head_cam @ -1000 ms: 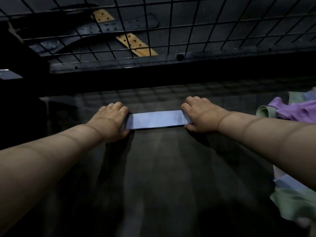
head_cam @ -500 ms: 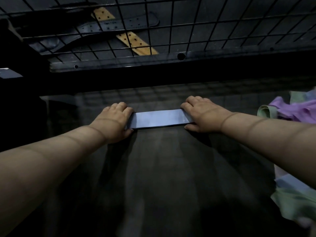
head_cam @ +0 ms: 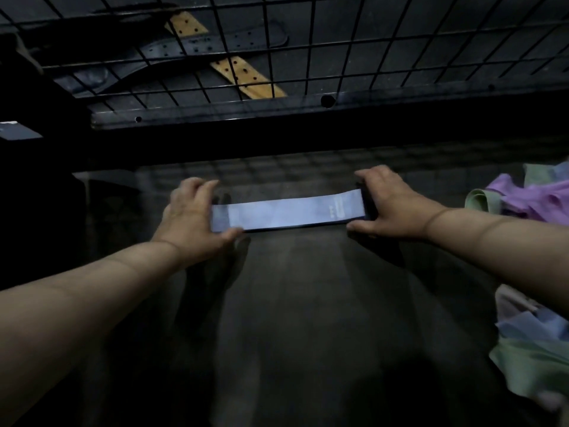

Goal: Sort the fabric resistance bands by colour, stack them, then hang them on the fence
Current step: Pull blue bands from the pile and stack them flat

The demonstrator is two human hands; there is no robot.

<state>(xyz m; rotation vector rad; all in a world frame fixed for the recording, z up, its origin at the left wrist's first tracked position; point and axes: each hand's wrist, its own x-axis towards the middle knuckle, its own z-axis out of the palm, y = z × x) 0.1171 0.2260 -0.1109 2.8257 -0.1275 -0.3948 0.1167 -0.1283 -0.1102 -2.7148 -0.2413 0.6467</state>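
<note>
A blue fabric resistance band [head_cam: 286, 212] lies stretched flat across the dark tabletop [head_cam: 292, 318] between my hands. My left hand [head_cam: 192, 223] grips its left end, thumb under the near edge and fingers raised over the far edge. My right hand [head_cam: 389, 204] grips the right end with its fingers curled over the fold. A heap of purple bands [head_cam: 529, 195] with a rolled green one [head_cam: 480, 200] lies at the right edge. More blue and green bands [head_cam: 535, 352] are piled at the lower right. The black wire fence [head_cam: 308, 47] stands behind the table.
Behind the fence mesh lie a tan perforated strap [head_cam: 246, 75] and dark perforated belts [head_cam: 197, 46]. A black metal bar [head_cam: 277, 110] forms the fence base along the table's far edge. The scene is dim.
My hands have moved apart, stretching the blue band longer. The left fingers have lifted off the table and now pinch the band's end.
</note>
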